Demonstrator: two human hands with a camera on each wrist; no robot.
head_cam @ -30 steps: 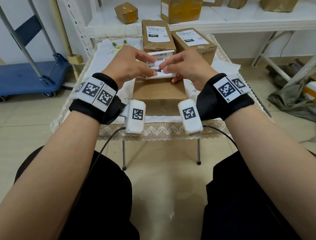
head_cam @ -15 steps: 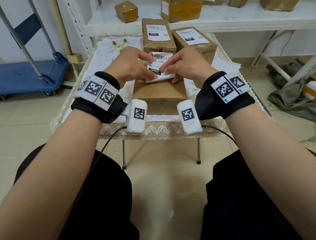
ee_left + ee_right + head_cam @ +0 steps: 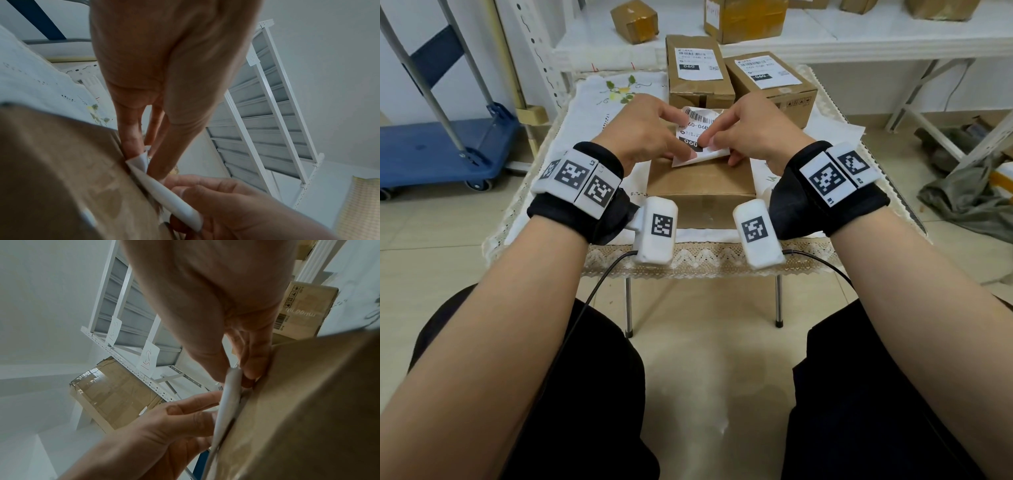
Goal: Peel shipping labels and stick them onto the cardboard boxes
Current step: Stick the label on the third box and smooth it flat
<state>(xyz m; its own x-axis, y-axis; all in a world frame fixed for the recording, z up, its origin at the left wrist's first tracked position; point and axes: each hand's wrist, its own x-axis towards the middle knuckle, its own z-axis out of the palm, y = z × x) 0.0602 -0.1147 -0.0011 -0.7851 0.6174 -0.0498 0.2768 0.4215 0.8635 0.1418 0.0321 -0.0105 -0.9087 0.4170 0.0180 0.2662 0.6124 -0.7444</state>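
A white shipping label [image 3: 697, 135] with a barcode and a black "060" block is held just above a plain cardboard box [image 3: 700, 181] on the small table. My left hand [image 3: 647, 133] pinches its near left corner and my right hand [image 3: 751, 133] pinches its near right part. In the left wrist view the label [image 3: 164, 191] shows edge-on between thumb and fingers over the box [image 3: 61, 178]. In the right wrist view the label [image 3: 228, 402] lies against the box [image 3: 308, 402]. Two labelled boxes stand behind, one at left [image 3: 698, 73] and one at right [image 3: 770, 82].
A white embroidered cloth [image 3: 599, 113] covers the table. A white shelf [image 3: 825, 37] behind carries more cardboard boxes [image 3: 633, 20]. A blue platform trolley [image 3: 438, 150] stands at left, and a grey-green cloth heap [image 3: 969, 202] lies on the floor at right.
Both hands have kept their pinch on the label and shifted it slightly. The fingertips have drawn closer together at its near edge above the box.
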